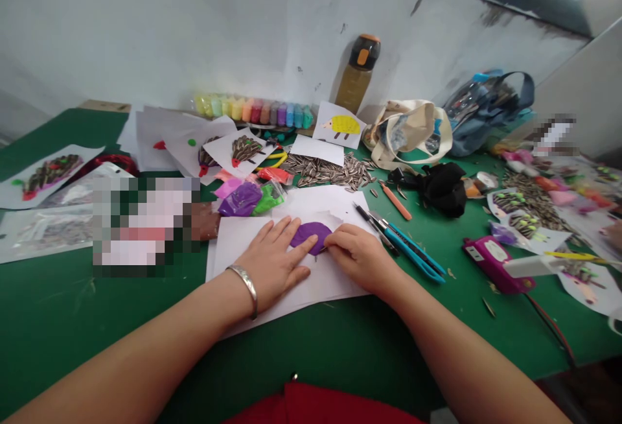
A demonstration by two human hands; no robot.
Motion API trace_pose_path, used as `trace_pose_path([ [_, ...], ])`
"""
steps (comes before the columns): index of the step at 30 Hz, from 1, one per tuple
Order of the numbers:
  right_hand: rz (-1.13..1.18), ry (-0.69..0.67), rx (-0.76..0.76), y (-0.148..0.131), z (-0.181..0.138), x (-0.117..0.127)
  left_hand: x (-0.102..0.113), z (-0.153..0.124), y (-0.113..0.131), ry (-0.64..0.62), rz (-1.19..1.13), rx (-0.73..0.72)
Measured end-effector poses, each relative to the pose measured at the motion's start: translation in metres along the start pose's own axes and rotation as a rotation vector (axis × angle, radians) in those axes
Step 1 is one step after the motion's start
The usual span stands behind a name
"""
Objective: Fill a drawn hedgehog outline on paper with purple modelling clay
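Observation:
A flat, rounded patch of purple modelling clay [307, 237] lies on white paper [286, 297] in front of me. My left hand [275, 259] rests flat on the paper with its fingers spread, the index fingertip touching the clay. At the clay's right edge, the fingers of my right hand [357, 255] are pinched together; what they hold, if anything, is hidden. Beyond my hands lie bags of purple clay [240, 200] and green clay [269, 198]. Farther back spreads a pile of striped sunflower seeds [330, 171].
A black pen [375, 228], a blue utility knife [413, 252] and an orange stick [396, 201] lie right of the paper. Seed-covered hedgehog pictures [245, 150] lie at the back left. A bottle [357, 77] and cloth bag [408, 132] stand by the wall. A magenta device [495, 265] sits right.

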State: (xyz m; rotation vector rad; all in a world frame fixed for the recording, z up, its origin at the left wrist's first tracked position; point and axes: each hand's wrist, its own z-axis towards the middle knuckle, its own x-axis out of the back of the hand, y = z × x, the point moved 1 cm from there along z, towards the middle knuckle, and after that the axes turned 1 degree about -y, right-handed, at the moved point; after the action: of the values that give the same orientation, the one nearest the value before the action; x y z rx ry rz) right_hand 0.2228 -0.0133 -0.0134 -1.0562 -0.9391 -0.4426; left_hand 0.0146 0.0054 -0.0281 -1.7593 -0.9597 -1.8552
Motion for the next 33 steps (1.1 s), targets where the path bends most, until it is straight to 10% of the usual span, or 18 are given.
trace_pose_path([
  [33,-0.14,-0.012,0.005,-0.013,-0.004,-0.013,0.006,0.001,0.004,-0.067,0.063,0.018],
])
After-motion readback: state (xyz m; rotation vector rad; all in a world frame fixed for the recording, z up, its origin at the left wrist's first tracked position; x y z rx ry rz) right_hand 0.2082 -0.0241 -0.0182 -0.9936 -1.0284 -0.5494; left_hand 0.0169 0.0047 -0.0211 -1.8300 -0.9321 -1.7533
